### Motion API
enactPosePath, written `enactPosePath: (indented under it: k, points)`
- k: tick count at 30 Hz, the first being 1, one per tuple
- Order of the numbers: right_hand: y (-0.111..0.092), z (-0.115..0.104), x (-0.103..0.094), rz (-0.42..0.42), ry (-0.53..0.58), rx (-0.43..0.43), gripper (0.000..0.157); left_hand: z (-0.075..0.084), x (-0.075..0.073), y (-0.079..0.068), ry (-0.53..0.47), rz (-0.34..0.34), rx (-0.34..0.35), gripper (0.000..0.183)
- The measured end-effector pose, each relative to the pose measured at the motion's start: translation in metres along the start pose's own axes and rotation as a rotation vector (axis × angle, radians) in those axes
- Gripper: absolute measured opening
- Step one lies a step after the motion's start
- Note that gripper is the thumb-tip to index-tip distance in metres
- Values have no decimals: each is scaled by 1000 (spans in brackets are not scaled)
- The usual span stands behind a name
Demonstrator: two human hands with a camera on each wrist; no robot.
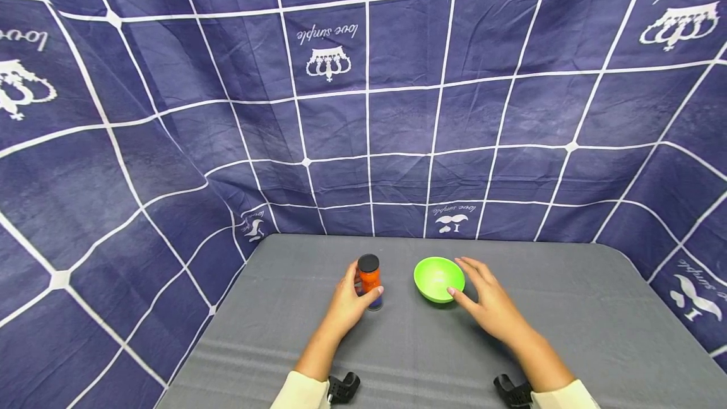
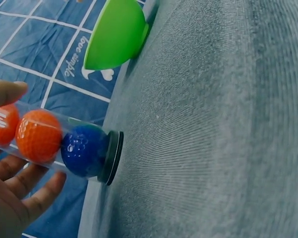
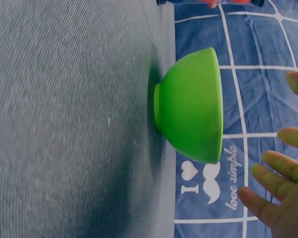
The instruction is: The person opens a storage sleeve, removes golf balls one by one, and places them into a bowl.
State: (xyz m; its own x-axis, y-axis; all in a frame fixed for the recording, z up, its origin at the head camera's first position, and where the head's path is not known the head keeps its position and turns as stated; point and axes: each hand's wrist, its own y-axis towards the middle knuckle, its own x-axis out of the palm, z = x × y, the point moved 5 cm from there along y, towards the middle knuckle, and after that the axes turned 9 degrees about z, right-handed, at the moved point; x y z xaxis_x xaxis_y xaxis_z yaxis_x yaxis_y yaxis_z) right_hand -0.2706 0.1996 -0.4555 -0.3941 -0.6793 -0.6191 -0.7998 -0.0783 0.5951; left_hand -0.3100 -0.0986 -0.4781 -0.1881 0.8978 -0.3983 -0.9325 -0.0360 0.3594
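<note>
A clear tube of golf balls (image 1: pixel 370 278) stands upright on the grey table, its lid black. Two orange balls and a blue one at the bottom show through it in the left wrist view. My left hand (image 1: pixel 348 303) holds the tube, thumb on the near side and fingers curled behind. To its right a green bowl (image 1: pixel 436 279) sits upright on its foot. My right hand (image 1: pixel 493 302) is at the bowl's right side, fingers spread, thumb near the rim. In the right wrist view the fingers (image 3: pixel 275 181) look apart from the bowl (image 3: pixel 193 106).
The grey cloth-covered table (image 1: pixel 272 333) runs back to a blue curtain (image 1: pixel 397 112) with white lines, which also hangs along the left and right sides. Black wrist cameras (image 1: pixel 344 387) are strapped at both sleeves.
</note>
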Motion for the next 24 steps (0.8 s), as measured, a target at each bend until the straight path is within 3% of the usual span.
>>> enactPosePath:
  k: [9,15,19,24]
  points:
    - [-1,-16,4,7,53,-17,59,3,2,-1,-17,15,9,56]
    - [-2,-24,6,9,54,-27,58,12,5,-4,12,25,107,54]
    - [-2,-27,8,-3,65,-10,58,17,7,-5,-6,6,83,53]
    - [-2,-33,9,-2,78,-15,57,26,10,-9,9,-6,113,53]
